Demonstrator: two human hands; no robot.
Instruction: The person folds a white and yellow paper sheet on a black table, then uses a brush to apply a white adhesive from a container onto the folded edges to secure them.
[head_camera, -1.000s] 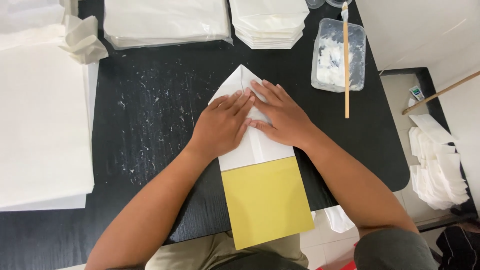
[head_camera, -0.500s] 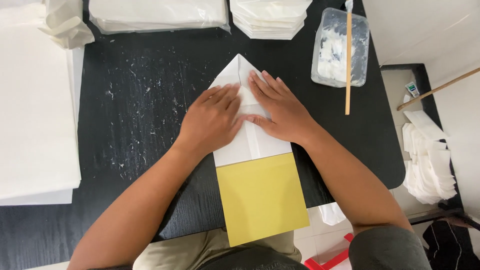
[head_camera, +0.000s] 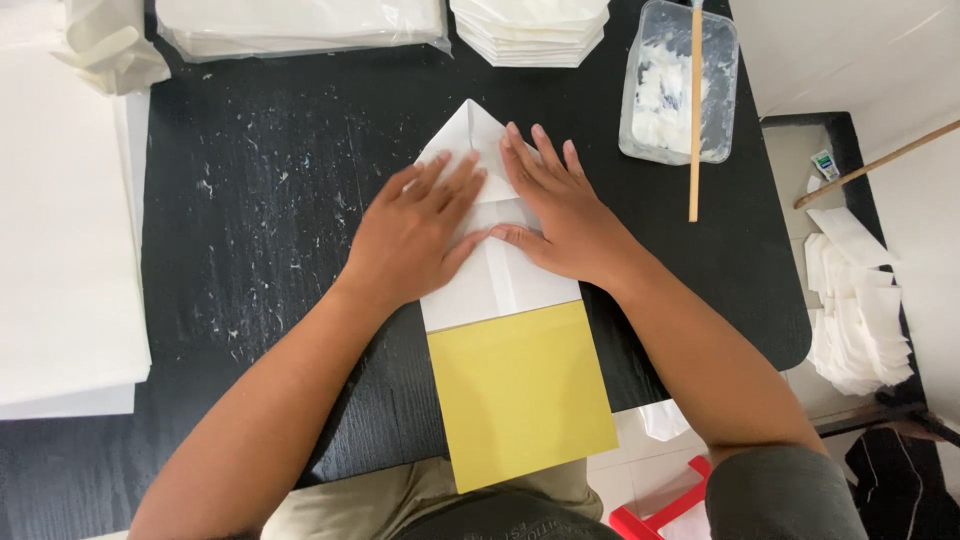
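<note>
A yellow sheet (head_camera: 520, 395) overhung the near edge of the black worktop (head_camera: 250, 230). Just beyond, both forearms converged; the left hand (head_camera: 415, 235) and right hand (head_camera: 560, 215) lay flat, fingers spread, gripping nothing, pressing the folded white paper (head_camera: 490, 280) with its pointed top. Farther off stood a plastic tub (head_camera: 680, 85) with a wooden stick (head_camera: 694, 120).
</note>
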